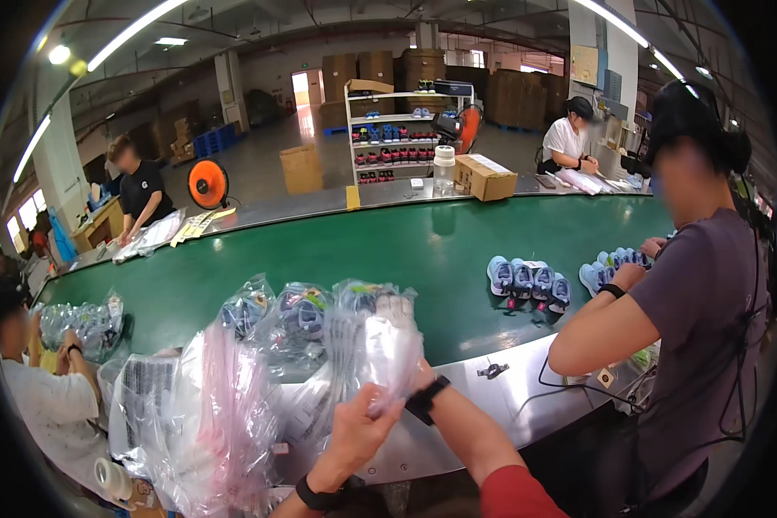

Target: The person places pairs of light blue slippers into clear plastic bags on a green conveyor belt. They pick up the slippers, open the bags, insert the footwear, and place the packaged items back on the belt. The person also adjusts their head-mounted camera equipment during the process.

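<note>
In front of me a clear plastic bag (pixel 375 345) stands tilted at the near edge of the green belt. Blue shoes and a bit of green show through its top. My left hand (pixel 360 432) is closed, pinching the bag's lower edge. My right hand (pixel 420 377) is against the bag's right side, with its fingers hidden by the shiny plastic. To the left, bagged blue shoes (pixel 305 309) and another bagged pair (pixel 247 311) sit on the belt. A large heap of clear and pinkish plastic bags (pixel 224 414) lies beside my left forearm.
Unbagged light-blue shoes (pixel 527 283) stand on the green belt (pixel 388 237). A co-worker (pixel 708 285) works close on my right, another (pixel 43 371) on my left. A small black item (pixel 493 369) lies on the metal ledge (pixel 466 406). Across stands a cardboard box (pixel 485 178).
</note>
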